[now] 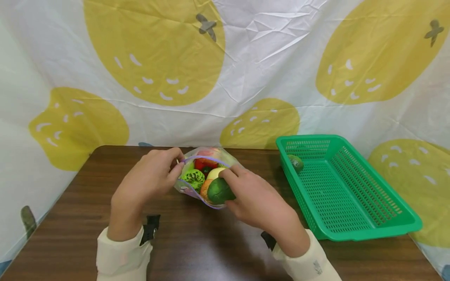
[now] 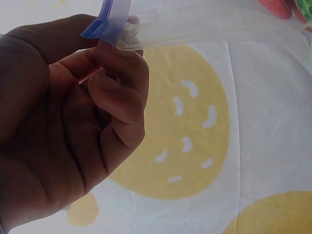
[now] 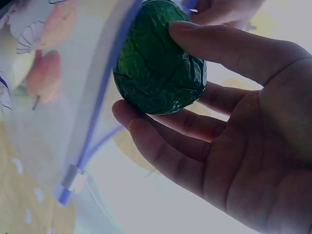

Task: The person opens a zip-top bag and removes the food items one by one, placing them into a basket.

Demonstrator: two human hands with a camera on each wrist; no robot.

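Note:
A clear zip bag (image 1: 230, 155) with a purple zip strip stands with its mouth spread. My left hand (image 1: 149, 171) pinches the left end of the zip edge (image 2: 109, 19) between thumb and fingers. In my right hand (image 1: 260, 197) is a dark green avocado (image 1: 219, 191), held at the bag's front right opening. Its skin looks crinkled and shiny in the right wrist view, where thumb and fingertips grip it beside the zip slider (image 3: 74, 178). Inside the bag lie a green striped piece (image 1: 193, 178), a red one (image 1: 204, 164), a pale yellow one (image 1: 214, 173) and an orange one (image 1: 204, 189).
A green slotted plastic basket (image 1: 346, 235) stands on the right of the dark wooden table (image 1: 88, 203). Against its left wall lies another green fruit (image 1: 295, 163) with a label. A white cloth (image 1: 260, 70) with yellow fruit prints hangs right behind the table.

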